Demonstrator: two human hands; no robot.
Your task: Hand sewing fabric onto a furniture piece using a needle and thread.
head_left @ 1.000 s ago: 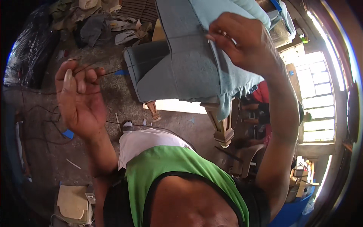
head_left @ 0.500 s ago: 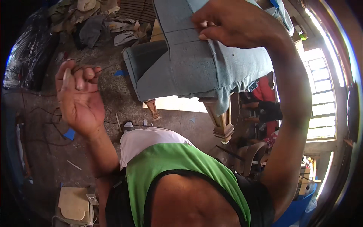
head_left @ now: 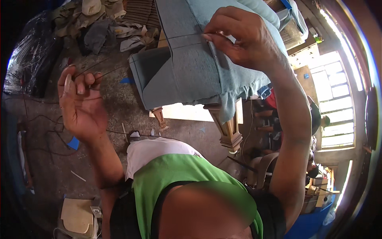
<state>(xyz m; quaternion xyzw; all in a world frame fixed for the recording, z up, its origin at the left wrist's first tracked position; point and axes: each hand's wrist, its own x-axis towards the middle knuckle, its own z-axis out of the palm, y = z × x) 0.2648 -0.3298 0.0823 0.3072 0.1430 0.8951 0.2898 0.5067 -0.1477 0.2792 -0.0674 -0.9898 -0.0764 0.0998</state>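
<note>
A blue-grey upholstered piece of furniture (head_left: 191, 75) with carved wooden legs (head_left: 229, 133) stands in front of me. Over its raised seam, my right hand (head_left: 246, 40) is closed in a pinch at the fabric. What sits between its fingertips is too small to make out. My left hand (head_left: 85, 103) is held out to the left, palm up, its fingers curled around a thin dark thread (head_left: 93, 67). Strands of it stretch from those fingers toward the furniture, and a faint dark line crosses the fabric near the right fingertips. Loose cloth hangs ragged at the lower corner.
Crumpled cloth (head_left: 97, 36) lies heaped at the far left, beside a plastic-wrapped dark bundle (head_left: 30, 55). Blue scraps (head_left: 73, 142) and cords lie on the floor. A pale box-like object (head_left: 77, 215) is at lower left. Other people (head_left: 316, 117) are at the right, near a window.
My right hand has turned and shifted slightly, still at the seam. The left hand has moved slightly, with more thread showing beside it. The furniture appears shifted a little left.
</note>
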